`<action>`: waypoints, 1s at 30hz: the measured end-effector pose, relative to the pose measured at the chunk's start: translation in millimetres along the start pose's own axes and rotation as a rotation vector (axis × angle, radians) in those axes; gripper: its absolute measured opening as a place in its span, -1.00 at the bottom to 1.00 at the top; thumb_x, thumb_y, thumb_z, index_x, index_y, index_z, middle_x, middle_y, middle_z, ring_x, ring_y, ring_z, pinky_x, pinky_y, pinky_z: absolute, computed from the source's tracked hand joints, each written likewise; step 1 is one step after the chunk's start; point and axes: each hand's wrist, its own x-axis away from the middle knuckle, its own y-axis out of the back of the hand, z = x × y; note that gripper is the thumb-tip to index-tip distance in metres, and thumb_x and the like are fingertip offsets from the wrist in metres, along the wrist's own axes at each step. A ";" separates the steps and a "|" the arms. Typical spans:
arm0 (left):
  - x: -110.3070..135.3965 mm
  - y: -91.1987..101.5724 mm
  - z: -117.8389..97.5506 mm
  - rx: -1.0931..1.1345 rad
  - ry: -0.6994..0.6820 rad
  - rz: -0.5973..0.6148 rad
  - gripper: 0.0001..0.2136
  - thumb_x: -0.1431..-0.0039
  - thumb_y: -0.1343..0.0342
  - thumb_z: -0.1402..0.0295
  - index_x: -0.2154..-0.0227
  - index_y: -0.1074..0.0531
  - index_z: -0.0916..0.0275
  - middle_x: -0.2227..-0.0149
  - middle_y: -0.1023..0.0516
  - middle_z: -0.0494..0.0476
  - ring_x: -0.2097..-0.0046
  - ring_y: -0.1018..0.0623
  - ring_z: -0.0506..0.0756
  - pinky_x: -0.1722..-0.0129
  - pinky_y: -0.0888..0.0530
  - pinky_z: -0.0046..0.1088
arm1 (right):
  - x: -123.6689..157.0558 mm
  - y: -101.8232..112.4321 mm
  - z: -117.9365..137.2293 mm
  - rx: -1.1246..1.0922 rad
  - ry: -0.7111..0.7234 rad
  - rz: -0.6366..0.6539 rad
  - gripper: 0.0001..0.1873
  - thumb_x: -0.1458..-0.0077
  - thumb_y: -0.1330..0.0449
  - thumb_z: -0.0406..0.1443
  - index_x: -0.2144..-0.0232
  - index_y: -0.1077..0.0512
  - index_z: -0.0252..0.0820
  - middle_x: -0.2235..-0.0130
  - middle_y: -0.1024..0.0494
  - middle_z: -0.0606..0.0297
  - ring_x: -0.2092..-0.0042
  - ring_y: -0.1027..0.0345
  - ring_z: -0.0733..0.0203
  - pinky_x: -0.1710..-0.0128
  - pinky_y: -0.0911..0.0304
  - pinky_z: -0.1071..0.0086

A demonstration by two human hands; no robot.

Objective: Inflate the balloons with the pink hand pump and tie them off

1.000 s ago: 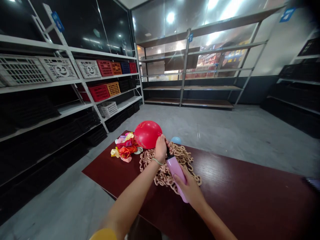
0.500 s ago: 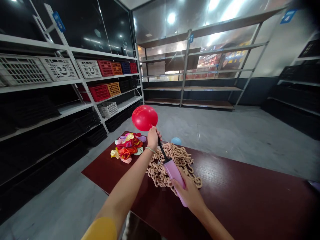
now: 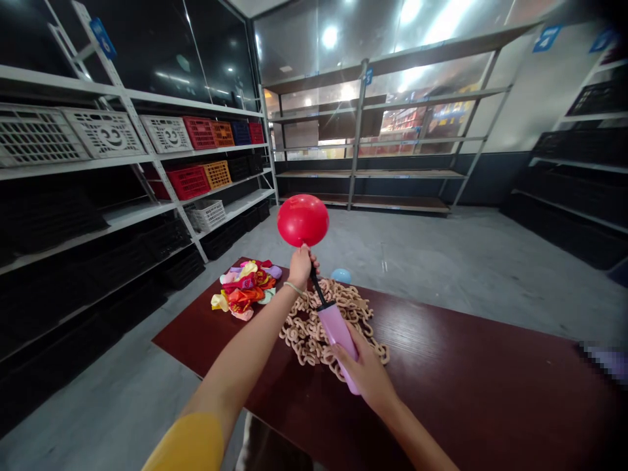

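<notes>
A partly inflated red balloon [image 3: 303, 220] stands above my left hand [image 3: 301, 267], whose closed fingers grip its neck at the tip of the balloon pump. My right hand [image 3: 366, 366] is wrapped round the lilac body of the balloon pump [image 3: 338, 332]. The pump's black rod reaches up from the body to my left fist, and its nozzle is hidden in the fingers. Beneath the pump lies a heap of beige chain links [image 3: 307, 333]. Left of my forearm, limp balloons [image 3: 245, 288] in several colours form a pile.
Everything lies on a dark red-brown table [image 3: 466, 379]. A light blue balloon [image 3: 341, 275] shows beyond its far edge. A blurred purple and dark object [image 3: 608, 360] is at the far right. Shelves with crates [image 3: 199, 133] line the left wall; a metal rack [image 3: 363, 173] stands at the back.
The red balloon has swung to the right and is now more upright over my left hand. Both hands keep their hold, and the view has shifted slightly to the right.
</notes>
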 end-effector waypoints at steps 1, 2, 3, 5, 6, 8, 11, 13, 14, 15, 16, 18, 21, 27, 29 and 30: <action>-3.9 -1.2 -5.3 -0.006 -0.022 -0.014 -0.78 -0.25 0.03 0.18 0.44 -0.19 0.18 0.61 -0.20 -0.11 0.66 -0.26 -0.07 0.69 -0.23 -0.60 | -0.4 0.7 -0.3 0.007 0.000 0.011 -0.42 -0.13 -0.17 -0.10 -0.20 -0.33 0.00 0.14 -0.62 0.26 0.26 -0.51 0.11 0.25 -0.45 0.26; -5.3 -3.2 -8.5 -0.006 -0.042 -0.027 -0.77 -0.25 0.04 0.17 0.44 -0.19 0.17 0.60 -0.20 -0.11 0.66 -0.26 -0.07 0.69 -0.23 -0.61 | -1.0 1.4 -1.5 0.018 -0.001 0.018 -0.41 -0.13 -0.17 -0.10 -0.21 -0.32 0.00 0.09 -0.61 0.24 0.19 -0.51 0.08 0.17 -0.44 0.23; -3.9 -6.1 -9.0 -0.007 -0.053 -0.038 -0.77 -0.26 0.04 0.16 0.43 -0.19 0.17 0.60 -0.20 -0.11 0.66 -0.26 -0.07 0.69 -0.23 -0.61 | -1.7 2.0 -3.5 0.035 -0.003 0.021 -0.41 -0.13 -0.17 -0.09 -0.21 -0.32 0.00 0.04 -0.59 0.22 0.11 -0.50 0.05 0.09 -0.42 0.20; 6.9 -13.6 -2.3 -0.017 -0.047 -0.037 -0.77 -0.26 0.05 0.16 0.42 -0.18 0.17 0.60 -0.20 -0.12 0.65 -0.27 -0.07 0.69 -0.23 -0.61 | -3.5 3.3 -9.0 0.083 -0.009 0.006 -0.39 -0.14 -0.16 -0.07 -0.23 -0.30 -0.03 -0.08 -0.52 0.18 -0.06 -0.43 -0.01 -0.07 -0.33 0.12; 15.3 -17.5 4.3 -0.025 -0.036 -0.022 -0.77 -0.26 0.05 0.16 0.42 -0.18 0.17 0.59 -0.20 -0.11 0.65 -0.27 -0.07 0.69 -0.23 -0.61 | -4.4 3.9 -11.8 0.106 -0.016 -0.003 -0.37 -0.15 -0.15 -0.05 -0.23 -0.28 -0.06 -0.13 -0.48 0.16 -0.12 -0.38 -0.03 -0.13 -0.28 0.09; 33.6 -23.0 19.7 -0.033 -0.010 0.047 -0.76 -0.27 0.05 0.15 0.43 -0.17 0.17 0.59 -0.20 -0.11 0.64 -0.28 -0.06 0.69 -0.25 -0.59 | -5.9 5.0 -15.5 0.135 -0.028 -0.015 -0.34 -0.16 -0.12 -0.03 -0.25 -0.25 -0.11 -0.19 -0.42 0.12 -0.18 -0.32 -0.04 -0.19 -0.21 0.06; 50.3 -21.3 35.6 0.011 0.010 0.100 -0.76 -0.27 0.06 0.16 0.43 -0.15 0.17 0.60 -0.19 -0.12 0.64 -0.27 -0.06 0.67 -0.26 -0.59 | -6.2 6.2 -13.3 0.151 -0.025 0.003 -0.33 -0.17 -0.10 -0.03 -0.27 -0.21 -0.13 -0.21 -0.40 0.11 -0.20 -0.30 -0.04 -0.20 -0.19 0.07; 48.2 -14.4 35.3 0.026 0.033 0.084 -0.77 -0.27 0.06 0.18 0.44 -0.15 0.17 0.62 -0.18 -0.13 0.65 -0.26 -0.07 0.66 -0.26 -0.61 | -5.2 6.1 -8.3 0.156 -0.018 0.029 -0.33 -0.18 -0.11 -0.05 -0.29 -0.20 -0.09 -0.21 -0.40 0.13 -0.20 -0.31 -0.02 -0.20 -0.20 0.08; 43.5 -10.4 31.7 0.028 0.039 0.069 -0.77 -0.27 0.05 0.18 0.44 -0.15 0.17 0.62 -0.18 -0.13 0.65 -0.27 -0.07 0.66 -0.26 -0.61 | -4.6 5.7 -5.7 0.158 -0.014 0.041 -0.34 -0.18 -0.11 -0.07 -0.29 -0.19 -0.07 -0.21 -0.40 0.14 -0.20 -0.31 -0.02 -0.20 -0.20 0.07; 37.1 -6.4 26.1 0.028 0.039 0.052 -0.77 -0.26 0.04 0.18 0.44 -0.16 0.18 0.63 -0.19 -0.13 0.65 -0.27 -0.07 0.66 -0.25 -0.62 | -3.8 5.2 -3.6 0.162 -0.008 0.049 -0.34 -0.18 -0.11 -0.08 -0.29 -0.19 -0.05 -0.21 -0.41 0.15 -0.20 -0.31 -0.02 -0.20 -0.20 0.07; 29.7 -2.7 18.9 0.027 0.033 0.034 -0.78 -0.25 0.03 0.18 0.44 -0.17 0.18 0.62 -0.19 -0.12 0.65 -0.27 -0.07 0.66 -0.25 -0.62 | -3.1 4.6 -2.1 0.169 0.002 0.055 -0.35 -0.19 -0.12 -0.08 -0.29 -0.19 -0.04 -0.21 -0.41 0.15 -0.20 -0.31 -0.02 -0.20 -0.19 0.06; 14.4 2.9 2.1 0.029 0.005 -0.010 -0.78 -0.23 0.01 0.18 0.43 -0.19 0.18 0.62 -0.19 -0.12 0.65 -0.27 -0.07 0.67 -0.24 -0.62 | -1.7 3.5 -1.0 0.183 0.031 0.069 -0.35 -0.18 -0.12 -0.10 -0.30 -0.19 -0.04 -0.21 -0.41 0.15 -0.20 -0.31 -0.04 -0.20 -0.18 0.04; -1.2 6.6 -18.1 0.050 -0.045 -0.062 -0.78 -0.21 -0.01 0.18 0.45 -0.21 0.18 0.62 -0.18 -0.12 0.66 -0.25 -0.08 0.69 -0.22 -0.63 | -0.3 2.8 -2.7 0.175 0.065 0.078 -0.36 -0.20 -0.11 -0.09 -0.30 -0.18 -0.02 -0.20 -0.42 0.17 -0.20 -0.31 -0.02 -0.21 -0.19 0.05; 20.6 -6.3 4.0 0.086 -0.029 -0.038 -0.75 -0.21 -0.02 0.15 0.45 -0.17 0.17 0.61 -0.18 -0.13 0.65 -0.25 -0.08 0.69 -0.21 -0.63 | -3.3 6.9 -9.5 0.240 0.027 0.044 -0.36 -0.19 -0.11 -0.05 -0.27 -0.22 -0.04 -0.16 -0.47 0.17 -0.15 -0.37 -0.03 -0.14 -0.27 0.10; 36.8 -13.5 20.4 0.097 -0.005 0.030 -0.74 -0.22 -0.02 0.13 0.45 -0.16 0.17 0.60 -0.19 -0.12 0.64 -0.26 -0.07 0.68 -0.24 -0.61 | -5.2 9.7 -11.3 0.279 -0.007 0.023 -0.35 -0.19 -0.10 -0.03 -0.28 -0.21 -0.06 -0.14 -0.48 0.15 -0.12 -0.41 -0.04 -0.08 -0.32 0.12; 43.7 -16.1 27.1 0.100 -0.001 0.058 -0.73 -0.22 -0.02 0.12 0.45 -0.16 0.17 0.60 -0.20 -0.12 0.63 -0.26 -0.07 0.67 -0.25 -0.60 | -6.3 11.7 -12.2 0.307 -0.011 0.010 -0.34 -0.20 -0.09 -0.03 -0.29 -0.20 -0.07 -0.14 -0.48 0.13 -0.11 -0.42 -0.05 -0.05 -0.34 0.12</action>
